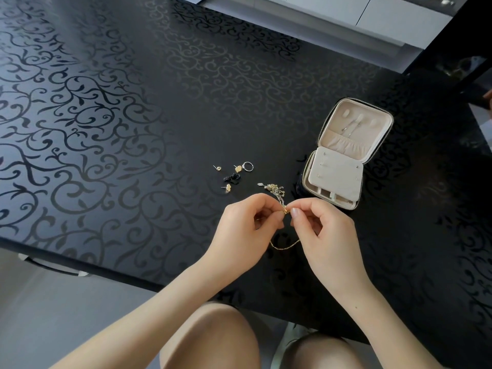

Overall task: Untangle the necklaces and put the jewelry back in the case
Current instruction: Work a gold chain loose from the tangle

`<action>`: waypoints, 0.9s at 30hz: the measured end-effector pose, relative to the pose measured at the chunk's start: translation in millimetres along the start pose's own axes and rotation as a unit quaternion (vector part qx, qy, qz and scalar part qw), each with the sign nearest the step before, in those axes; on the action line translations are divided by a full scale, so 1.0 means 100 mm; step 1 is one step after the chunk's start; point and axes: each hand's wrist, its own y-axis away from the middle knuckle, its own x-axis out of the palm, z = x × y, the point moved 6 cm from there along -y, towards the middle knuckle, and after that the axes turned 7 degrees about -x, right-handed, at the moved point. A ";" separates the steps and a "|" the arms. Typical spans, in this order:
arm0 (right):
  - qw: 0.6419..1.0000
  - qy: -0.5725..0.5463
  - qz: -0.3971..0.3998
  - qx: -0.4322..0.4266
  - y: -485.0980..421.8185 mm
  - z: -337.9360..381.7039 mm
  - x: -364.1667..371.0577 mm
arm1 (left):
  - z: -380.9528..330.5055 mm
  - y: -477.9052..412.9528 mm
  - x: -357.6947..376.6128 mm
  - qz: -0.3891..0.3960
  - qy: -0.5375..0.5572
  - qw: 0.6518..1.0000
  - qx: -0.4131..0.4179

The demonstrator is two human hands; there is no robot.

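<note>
A tangle of thin gold necklaces point(277, 189) lies on the black table just left of the open jewelry case point(346, 155). My left hand point(247, 222) and my right hand point(322, 225) meet below the tangle, and each pinches the gold chain at a small clasp between their fingertips. A loop of the chain point(285, 246) hangs down between my wrists. The case has a cream lining, a padded earring panel folded over its lower half, and a lid with hooks and a pocket.
Loose pieces lie left of the tangle: a silver ring point(247, 166), three gold stud earrings point(237, 168), and a small black item point(232, 178). The table's near edge point(106, 267) runs diagonally above my knees. White cabinets stand at the far side.
</note>
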 end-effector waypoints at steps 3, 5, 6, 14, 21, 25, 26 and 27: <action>1.000 0.000 -0.001 0.006 -0.01 0.01 -0.01 | 0.00 0.01 0.00 0.002 0.004 1.000 -0.002; 1.000 -0.011 0.000 0.013 -0.01 0.02 -0.02 | 0.00 0.01 -0.01 0.007 0.014 1.000 -0.003; 1.000 -0.024 0.002 0.020 -0.01 0.02 -0.03 | 0.00 0.02 -0.01 0.010 0.026 1.000 -0.007; 0.979 -0.169 0.051 0.104 -0.05 0.03 -0.07 | 0.02 0.02 0.01 0.049 0.130 0.990 -0.026; 0.909 -0.343 0.062 0.230 -0.05 -0.11 -0.01 | 0.06 0.01 0.05 0.038 0.152 0.988 -0.006; 0.923 -0.314 0.066 0.214 -0.05 -0.13 0.00 | 0.04 0.00 0.04 0.027 0.143 0.989 0.017; 0.929 -0.303 0.067 0.202 -0.06 -0.13 0.00 | 0.04 -0.01 0.04 0.023 0.138 0.990 0.022; 0.936 -0.290 0.067 0.190 -0.06 -0.12 -0.01 | 0.04 -0.01 0.04 0.017 0.132 0.991 0.025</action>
